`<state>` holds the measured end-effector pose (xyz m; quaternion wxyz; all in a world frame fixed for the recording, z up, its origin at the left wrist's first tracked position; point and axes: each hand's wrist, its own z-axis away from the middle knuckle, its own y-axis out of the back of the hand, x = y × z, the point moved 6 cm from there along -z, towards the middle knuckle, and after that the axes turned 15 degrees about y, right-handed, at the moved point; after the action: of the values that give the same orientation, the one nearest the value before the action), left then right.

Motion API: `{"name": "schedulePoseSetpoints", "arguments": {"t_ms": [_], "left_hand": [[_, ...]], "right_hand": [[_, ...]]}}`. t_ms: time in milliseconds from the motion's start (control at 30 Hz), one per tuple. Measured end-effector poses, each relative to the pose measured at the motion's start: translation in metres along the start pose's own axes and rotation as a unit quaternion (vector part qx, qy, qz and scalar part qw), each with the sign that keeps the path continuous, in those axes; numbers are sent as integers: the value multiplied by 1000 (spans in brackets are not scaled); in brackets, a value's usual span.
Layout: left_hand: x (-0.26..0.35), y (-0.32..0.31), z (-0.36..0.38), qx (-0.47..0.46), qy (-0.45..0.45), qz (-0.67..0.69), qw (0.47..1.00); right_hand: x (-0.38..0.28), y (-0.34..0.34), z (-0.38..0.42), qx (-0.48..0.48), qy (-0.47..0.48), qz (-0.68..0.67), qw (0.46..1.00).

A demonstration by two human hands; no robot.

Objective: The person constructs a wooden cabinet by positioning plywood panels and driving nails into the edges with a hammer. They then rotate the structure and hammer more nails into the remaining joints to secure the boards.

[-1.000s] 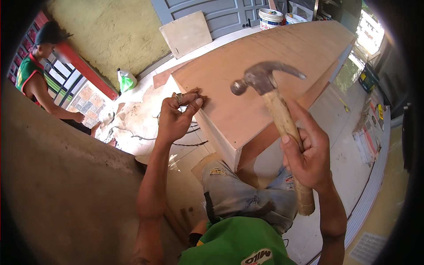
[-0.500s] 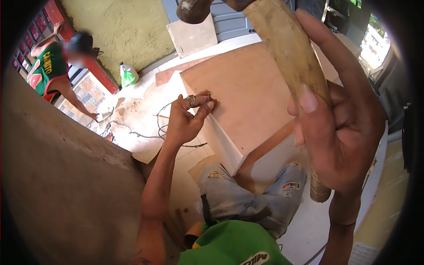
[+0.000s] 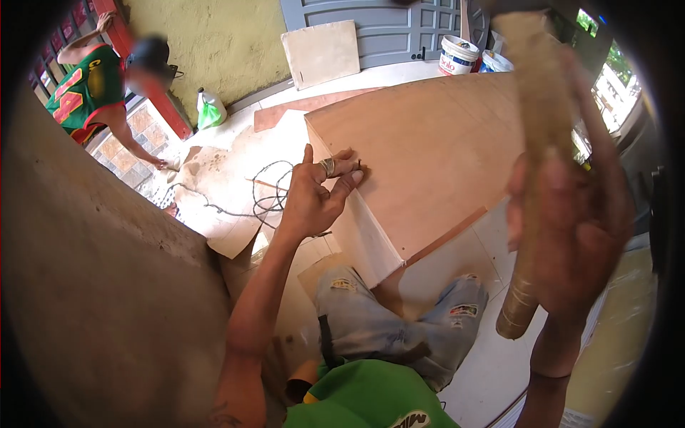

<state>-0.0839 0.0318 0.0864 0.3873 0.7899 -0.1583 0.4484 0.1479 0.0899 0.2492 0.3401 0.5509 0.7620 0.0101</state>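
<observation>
Pinched a dark, thin nail-like piece (image 3: 359, 165) between thumb and fingertips of the left hand (image 3: 314, 200), on the top panel (image 3: 442, 150) of a wooden box (image 3: 364, 239), close to its left edge. Gripped a hammer (image 3: 546, 93) firmly by the handle in the right hand (image 3: 578, 235), raised at right, close to the camera, head mostly cut off.

Risked, most likely, a struck thumb or finger, through holding so close to the piece. Might have jammed the ring (image 3: 327, 167) against skin under a stray blow. Could also have bent or skidded the piece with a slanted hit, or split the panel by working so near its edge.

Had a loose cable (image 3: 275, 189) looped on the floor (image 3: 478, 250) at left, a possible snag for a foot. Had another person (image 3: 89, 93) bent low farther left, seemingly out of reach of a swing, and buckets (image 3: 457, 55) beyond the panel, on the far side.
</observation>
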Motion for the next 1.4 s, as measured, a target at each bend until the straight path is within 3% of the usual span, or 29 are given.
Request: {"name": "schedulePoseSetpoints", "arguments": {"t_ms": [67, 100, 133, 300, 367, 400, 467, 500, 567, 633, 733, 767, 833, 867, 900, 933, 1000, 1067, 1133, 1233, 1300, 1333, 1367, 1400], "left_hand": [[-1, 0, -2, -11, -10, 1, 1000], [-3, 0, -2, -10, -8, 3, 1000], [-3, 0, -1, -7, -6, 4, 1000], [-3, -2, 1, -8, -3, -5, 1000], [-5, 0, 2, 3, -5, -4, 1000], [-5, -1, 3, -1, -2, -4, 1000], [-7, -4, 5, -6, 1, -3, 1000], [-9, -4, 5, -4, 3, -1, 1000], [-8, -3, 4, -3, 3, 0, 1000], [-8, -3, 5, -10, 8, -12, 1000], [-10, -4, 6, -3, 2, -20, 1000], [-11, -2, 7, -1, 6, -19, 1000], [-8, 4, 0, -23, -10, 19, 1000], [-18, 14, -4, -40, -57, 27, 997], [-19, 20, -9, 18, -64, -9, 998], [-20, 24, -12, 75, -71, -45, 994], [-37, 9, -22, 52, -59, -140, 987], [-45, 4, -20, 72, -95, -142, 983], [-51, 6, -17, 84, -107, -136, 981], [-49, 7, -19, 90, -123, -131, 980], [-47, 6, -18, 73, -115, -134, 982], [-48, 6, -19, 74, -111, -132, 982], [-47, 6, -18, 79, -118, -129, 981], [-48, 5, -17, 84, -124, -125, 981]], "right_hand": [[-5, 5, -1, 80, 17, -45, 996], [2, 3, 5, 10, 35, 43, 998], [11, 2, 10, 12, 35, 45, 998], [36, -33, 15, -166, 163, 84, 969], [26, -12, 2, -33, 54, -75, 995], [-1, 2, -4, -8, 50, 65, 997], [-14, 12, -10, 107, 1, -15, 994], [-8, 11, -8, 107, 3, -14, 994], [22, -16, 3, -96, 42, 25, 994], [44, -39, 20, -293, 76, 64, 951], [35, -32, 8, -210, 123, 24, 970], [23, -23, 1, -191, 49, -30, 980], [-10, 3, -15, -60, 141, 127, 980], [0, 29, -15, -101, -109, 127, 981], [-2, 46, -26, -16, -252, 168, 953], [-14, 43, -33, 13, -95, 131, 987], [-4, 44, -39, -136, -132, 154, 970], [44, 15, 6, -168, -139, 64, 974], [44, -43, 17, -281, 109, 69, 951], [31, -36, 5, -205, 153, 74, 964], [4, -10, -13, -132, 57, 143, 979], [-7, 8, -12, -61, -74, 192, 977], [13, 26, -9, 60, 9, -175, 983], [-8, 36, -27, 39, -162, 101, 981]]}}
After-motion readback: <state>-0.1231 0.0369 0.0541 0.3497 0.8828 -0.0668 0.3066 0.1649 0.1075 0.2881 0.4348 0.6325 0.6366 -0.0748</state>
